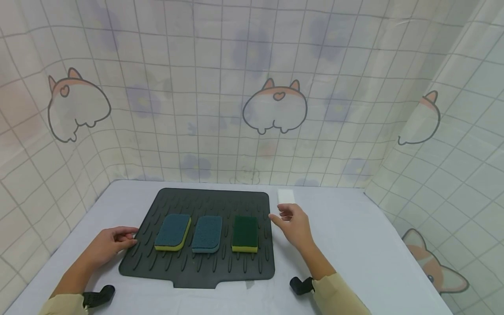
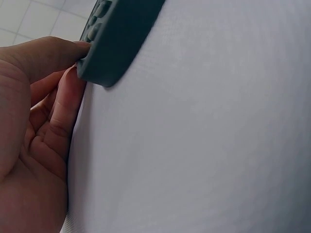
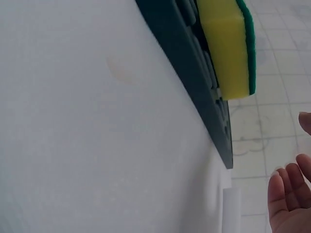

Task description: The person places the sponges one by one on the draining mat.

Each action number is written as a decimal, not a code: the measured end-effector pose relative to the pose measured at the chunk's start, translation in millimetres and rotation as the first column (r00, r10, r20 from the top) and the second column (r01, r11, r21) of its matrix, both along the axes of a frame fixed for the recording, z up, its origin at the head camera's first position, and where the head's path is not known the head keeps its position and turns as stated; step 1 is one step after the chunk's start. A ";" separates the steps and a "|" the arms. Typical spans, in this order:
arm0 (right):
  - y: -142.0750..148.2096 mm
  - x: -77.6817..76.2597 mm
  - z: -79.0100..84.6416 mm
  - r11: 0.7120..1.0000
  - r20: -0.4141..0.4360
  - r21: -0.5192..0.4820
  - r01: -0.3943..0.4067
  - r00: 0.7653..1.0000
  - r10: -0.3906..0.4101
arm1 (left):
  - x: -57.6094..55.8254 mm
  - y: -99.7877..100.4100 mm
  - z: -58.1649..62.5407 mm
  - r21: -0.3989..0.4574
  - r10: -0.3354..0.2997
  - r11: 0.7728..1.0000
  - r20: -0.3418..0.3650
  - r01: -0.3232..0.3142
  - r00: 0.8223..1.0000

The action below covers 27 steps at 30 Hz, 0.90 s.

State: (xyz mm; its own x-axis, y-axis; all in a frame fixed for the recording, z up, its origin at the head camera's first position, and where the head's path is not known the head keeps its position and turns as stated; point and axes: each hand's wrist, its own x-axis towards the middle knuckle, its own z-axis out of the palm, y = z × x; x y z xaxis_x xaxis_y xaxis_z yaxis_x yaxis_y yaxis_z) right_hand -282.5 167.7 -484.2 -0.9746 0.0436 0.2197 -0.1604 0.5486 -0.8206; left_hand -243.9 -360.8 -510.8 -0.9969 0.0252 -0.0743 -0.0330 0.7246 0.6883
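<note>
A dark drying mat (image 1: 197,269) with raised ridges lies on the white table. Three sponges sit on it in a row: a blue-topped yellow sponge (image 1: 173,229), an all-blue sponge (image 1: 207,234) and a green-topped yellow sponge (image 1: 245,232). My left hand (image 1: 114,243) pinches the mat's left edge, the thumb on top and the index finger against the side in the left wrist view. Beside the right edge, my right hand (image 1: 293,225) hovers with loosely bent fingers and holds nothing. Just behind it lies a white block (image 1: 286,196), partly covered by the fingers.
Black wrist straps with stubby mounts (image 1: 301,285) sit below each hand. A gridded curtain (image 1: 220,87) with cartoon animals hangs behind the table and along both sides. White tabletop (image 1: 346,227) stretches right of the mat.
</note>
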 end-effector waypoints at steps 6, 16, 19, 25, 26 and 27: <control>4.4 -11.8 -4.6 1.000 -0.055 0.010 0.025 0.998 -0.025 | -0.2 -0.3 0.5 0.004 -0.001 1.000 0.008 0.001 1.000; 16.8 -29.3 -9.1 0.995 -0.087 -0.024 0.100 0.991 -0.102 | -0.5 0.7 2.6 -0.008 0.006 1.000 0.010 -0.006 1.000; 20.5 -34.0 -12.2 0.992 -0.070 -0.013 0.126 0.989 -0.127 | -0.4 1.0 2.8 -0.006 0.007 1.000 0.014 -0.007 1.000; 25.0 -42.6 -16.7 0.988 -0.021 0.004 0.157 0.987 -0.156 | -1.0 0.5 2.6 -0.010 0.014 1.000 0.027 -0.013 1.000; 25.8 -44.2 -17.9 0.987 -0.007 0.007 0.160 0.987 -0.160 | -1.1 0.4 2.5 -0.012 0.012 1.000 0.028 -0.012 1.000; 26.5 -45.7 -18.9 0.987 0.006 0.010 0.162 0.987 -0.162 | -1.3 0.3 2.4 -0.012 0.011 1.000 0.029 -0.011 1.000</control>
